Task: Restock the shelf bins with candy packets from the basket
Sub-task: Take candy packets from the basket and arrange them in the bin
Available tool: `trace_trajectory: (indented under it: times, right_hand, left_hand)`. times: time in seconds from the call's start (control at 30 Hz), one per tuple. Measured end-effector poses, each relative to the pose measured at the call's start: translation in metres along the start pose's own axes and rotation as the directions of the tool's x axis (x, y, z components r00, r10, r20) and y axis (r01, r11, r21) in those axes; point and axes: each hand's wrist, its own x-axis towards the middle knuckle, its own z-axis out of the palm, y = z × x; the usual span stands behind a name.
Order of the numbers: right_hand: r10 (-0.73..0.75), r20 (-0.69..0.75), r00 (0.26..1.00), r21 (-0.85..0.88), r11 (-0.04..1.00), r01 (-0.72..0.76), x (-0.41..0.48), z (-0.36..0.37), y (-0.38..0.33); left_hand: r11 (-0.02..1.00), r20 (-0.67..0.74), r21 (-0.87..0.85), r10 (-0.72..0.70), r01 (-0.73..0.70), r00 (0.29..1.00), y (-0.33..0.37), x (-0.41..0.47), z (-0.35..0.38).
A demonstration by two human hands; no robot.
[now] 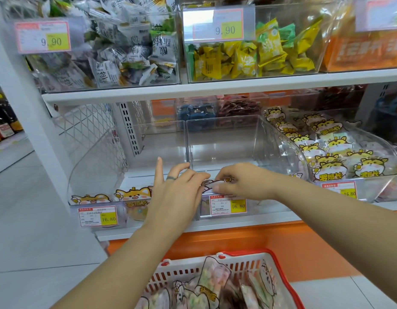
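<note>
- Far left on the lower shelf there's a clear bin that's nearly bare, just a couple of cat-face candy packets standing up against its near wall, right behind a 16.80 price tag.
- Left hand is over the near edge where that bin meets the next one. Fingers are loosely spread, index pointing up and away, and the fingertips reach toward the packet the other hand has. There's a small dark mark or ring on one finger, can't tell which.
- Between the two hands is a single packet, cat print, sitting at the near rim of the middle bin. That bin looks see-through and pretty much bare further back.
- Right hand is pinching the top of that packet, thumb under and fingers curled over it. Just below it is another 16.80 tag.
- Right of that, a third bin is piled with the same kind of cat packets.
- Upper shelf has bins of grey-white wrapped sweets on the left and yellow ones to the right.
- Near bottom, a red and white basket with more packets in it, below the orange shelf base.
</note>
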Motion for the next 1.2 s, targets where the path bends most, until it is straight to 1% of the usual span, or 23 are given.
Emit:
trace_trajectory:
  times: [0.07, 0.17, 0.23, 0.3, 0.37, 0.43, 0.5, 0.73, 0.9, 0.97, 1.07, 1.13, 1.2]
  right_hand:
    - [-0.029, -0.031, 0.999, 0.022, 0.999, 0.03, -0.001, -0.004, -0.001]
    - [-0.054, -0.087, 0.995, -0.074, 0.996, 0.047, -0.003, -0.009, -0.006]
    - [-0.071, -0.136, 0.988, -0.136, 0.989, 0.053, -0.001, -0.006, -0.009]
    - [-0.073, -0.149, 0.986, -0.165, 0.985, 0.048, 0.001, 0.0, -0.01]
    - [-0.061, -0.117, 0.991, -0.14, 0.989, 0.044, 0.002, 0.002, -0.009]
    - [-0.033, -0.072, 0.997, -0.049, 0.998, 0.03, 0.0, 0.0, -0.007]
    - [-0.02, -0.033, 0.999, -0.008, 1.0, 0.02, -0.003, -0.001, -0.005]
    - [0.062, 0.047, 0.997, 0.032, 0.997, -0.063, -0.005, 0.002, 0.001]
    - [0.055, 0.048, 0.997, 0.021, 0.998, -0.056, -0.007, 0.003, 0.001]
    - [0.032, 0.012, 0.999, 0.01, 0.999, -0.032, -0.01, 0.002, -0.001]
    - [-0.031, -0.12, 0.992, -0.035, 0.999, 0.027, -0.019, 0.001, -0.007]
    - [-0.091, -0.244, 0.965, -0.054, 0.995, 0.08, -0.031, 0.003, -0.01]
    - [-0.176, -0.373, 0.911, -0.058, 0.984, 0.167, -0.049, 0.007, -0.013]
  left_hand:
    - [1.0, 0.001, -0.006, -0.023, 0.023, 1.0, -0.001, 0.001, 0.0]
    - [0.999, 0.021, -0.006, -0.053, 0.053, 0.998, -0.003, 0.002, -0.001]
    - [0.999, 0.027, 0.005, -0.052, 0.052, 0.998, -0.004, 0.002, -0.001]
    - [0.999, 0.026, 0.014, -0.042, 0.042, 0.999, -0.004, 0.002, -0.001]
    - [0.999, 0.018, 0.009, -0.032, 0.032, 0.999, -0.004, 0.001, 0.0]
    - [0.999, 0.018, -0.001, -0.033, 0.033, 0.999, -0.004, 0.0, 0.001]
    - [0.999, 0.027, -0.005, -0.035, 0.035, 0.999, -0.003, 0.0, 0.001]
    - [1.0, 0.059, 0.009, -0.02, 0.02, 0.998, 0.0, -0.001, -0.001]
    - [1.0, 0.064, 0.018, -0.017, 0.016, 0.998, -0.002, -0.003, 0.0]
    - [1.0, 0.07, 0.019, -0.023, 0.022, 0.997, -0.002, -0.003, -0.001]
    - [1.0, 0.079, 0.017, -0.028, 0.027, 0.996, 0.0, -0.006, -0.007]
    - [1.0, 0.056, 0.001, -0.018, 0.018, 0.998, 0.002, -0.012, -0.016]
    - [0.999, 0.01, -0.032, -0.004, 0.005, 1.0, 0.004, -0.02, -0.028]
